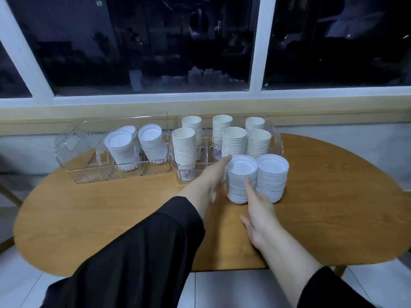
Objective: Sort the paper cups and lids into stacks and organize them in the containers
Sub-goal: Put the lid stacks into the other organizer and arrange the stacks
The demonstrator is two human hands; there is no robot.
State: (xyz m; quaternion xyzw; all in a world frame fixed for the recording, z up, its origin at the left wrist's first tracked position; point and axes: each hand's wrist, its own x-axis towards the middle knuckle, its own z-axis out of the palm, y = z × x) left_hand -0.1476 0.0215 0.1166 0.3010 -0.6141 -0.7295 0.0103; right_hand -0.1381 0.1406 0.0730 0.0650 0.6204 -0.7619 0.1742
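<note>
While cup stacks (231, 138) are housed in the right container (277, 132), the nearer lid stack (240, 179), centre frame on the counter (111, 207), is flanked by both open hands, left (213, 174) and right (259, 207), fingers extended, apparently ahead of transfer to the left container (75, 156).

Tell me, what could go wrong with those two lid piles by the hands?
The left hand and right hand flank the nearer lid stack, which touches the second lid stack; lifting one may topple the other. The tall loose pile could also buckle mid-carry, or clip the cup stacks just behind.
</note>
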